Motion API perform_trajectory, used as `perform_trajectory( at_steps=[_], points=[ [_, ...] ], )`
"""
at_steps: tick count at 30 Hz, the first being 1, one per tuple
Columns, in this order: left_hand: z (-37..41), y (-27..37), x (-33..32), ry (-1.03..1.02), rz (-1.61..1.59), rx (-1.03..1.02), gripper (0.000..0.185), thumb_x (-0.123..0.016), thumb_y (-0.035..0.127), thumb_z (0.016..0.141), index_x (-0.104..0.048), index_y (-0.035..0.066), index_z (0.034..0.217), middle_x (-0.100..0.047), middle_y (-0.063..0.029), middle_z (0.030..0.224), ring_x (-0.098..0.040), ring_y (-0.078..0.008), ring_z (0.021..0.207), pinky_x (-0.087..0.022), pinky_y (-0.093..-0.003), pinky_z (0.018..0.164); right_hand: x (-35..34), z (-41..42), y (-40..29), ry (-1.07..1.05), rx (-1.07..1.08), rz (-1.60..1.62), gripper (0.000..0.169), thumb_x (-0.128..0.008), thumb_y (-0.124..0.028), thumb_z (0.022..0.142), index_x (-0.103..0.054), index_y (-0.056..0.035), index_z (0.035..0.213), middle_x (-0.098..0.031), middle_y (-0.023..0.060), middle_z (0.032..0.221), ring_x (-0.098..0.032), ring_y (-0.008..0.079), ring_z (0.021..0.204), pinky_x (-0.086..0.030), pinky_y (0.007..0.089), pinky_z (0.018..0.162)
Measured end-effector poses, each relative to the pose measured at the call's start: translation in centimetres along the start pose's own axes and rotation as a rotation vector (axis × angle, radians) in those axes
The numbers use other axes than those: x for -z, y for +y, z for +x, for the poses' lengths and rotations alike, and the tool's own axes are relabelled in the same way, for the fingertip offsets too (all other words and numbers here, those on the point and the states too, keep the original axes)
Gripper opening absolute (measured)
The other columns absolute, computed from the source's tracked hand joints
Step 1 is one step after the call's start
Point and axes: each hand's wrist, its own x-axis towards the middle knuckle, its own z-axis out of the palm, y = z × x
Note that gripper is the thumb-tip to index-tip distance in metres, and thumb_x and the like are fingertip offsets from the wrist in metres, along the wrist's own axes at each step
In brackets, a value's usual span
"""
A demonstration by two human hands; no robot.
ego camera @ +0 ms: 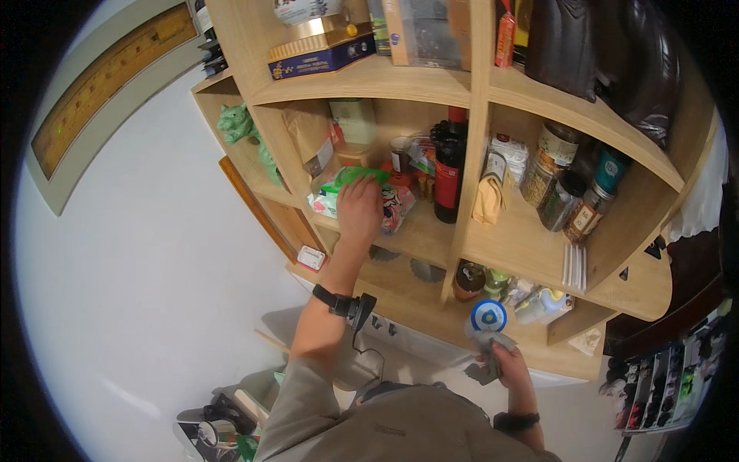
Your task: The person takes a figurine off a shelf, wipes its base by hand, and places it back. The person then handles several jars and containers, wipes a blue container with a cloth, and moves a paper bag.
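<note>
My left hand (361, 205) reaches into a middle compartment of a wooden shelf unit and rests on a green plastic packet (353, 177). Whether its fingers grip the packet cannot be made out. Beside and below it lie a pale patterned packet (323, 204) and a pink patterned packet (399, 203). A dark bottle with a red label (448, 179) stands to the right. Lower right, my right hand (509, 365) holds a crumpled grey cloth (491, 361), close to a round container with a blue-rimmed lid (488, 316).
Jars (563, 199) and a tan paper pouch (489, 199) stand in the right compartment. A green animal figurine (235, 123) is at the left. A dark cup (469, 281) stands on the lower shelf. A shoe rack (664, 384) is at the far right.
</note>
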Motion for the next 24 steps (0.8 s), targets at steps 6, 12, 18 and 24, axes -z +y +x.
perform_trajectory(
  at_steps=[6, 12, 18, 24],
  points=[
    [-1.2, 0.1, 1.0, -0.005, -0.001, 0.039, 0.03, -0.071, 0.02, 0.086, -0.064, 0.001, 0.109, -0.067, -0.0172, 0.109, -0.064, -0.0346, 0.101, -0.05, -0.043, 0.087, 2.4, -0.9, 1.0, 0.023, -0.018, 0.009, 0.038, -0.056, -0.022, 0.098, -0.051, -0.0015, 0.129, -0.064, 0.0111, 0.111, -0.068, 0.0245, 0.088, -0.056, 0.0352, 0.069],
    [1.8, -4.7, 4.0, 0.221, 0.191, 0.574, 0.055, -0.067, 0.042, 0.088, -0.057, 0.0, 0.122, -0.065, -0.0211, 0.111, -0.063, -0.039, 0.099, -0.051, -0.0466, 0.082, 1.4, -1.7, 0.0, 0.079, 0.052, 0.026, 0.038, -0.056, -0.021, 0.098, -0.052, 0.0007, 0.129, -0.064, 0.0107, 0.109, -0.068, 0.0234, 0.087, -0.056, 0.0344, 0.069],
    [3.7, -9.0, 4.3, -0.08, 0.193, 0.586, 0.034, -0.06, 0.037, 0.092, -0.066, 0.004, 0.091, -0.067, -0.023, 0.084, -0.064, -0.0433, 0.077, -0.05, -0.0506, 0.067, -1.7, -1.8, 0.8, 0.07, 0.113, 0.085, 0.037, -0.057, -0.021, 0.098, -0.053, 0.0015, 0.128, -0.065, 0.0101, 0.108, -0.068, 0.0229, 0.085, -0.057, 0.0344, 0.072],
    [2.4, -9.7, 7.2, 0.092, 0.184, 0.424, 0.026, -0.058, 0.027, 0.094, -0.063, 0.003, 0.084, -0.065, -0.0207, 0.083, -0.063, -0.0412, 0.074, -0.048, -0.0503, 0.064, -4.8, -2.0, 3.1, 0.132, 0.089, 0.18, 0.035, -0.057, -0.019, 0.098, -0.054, 0.0011, 0.127, -0.065, 0.011, 0.107, -0.069, 0.0227, 0.085, -0.058, 0.0343, 0.064]
  ],
)
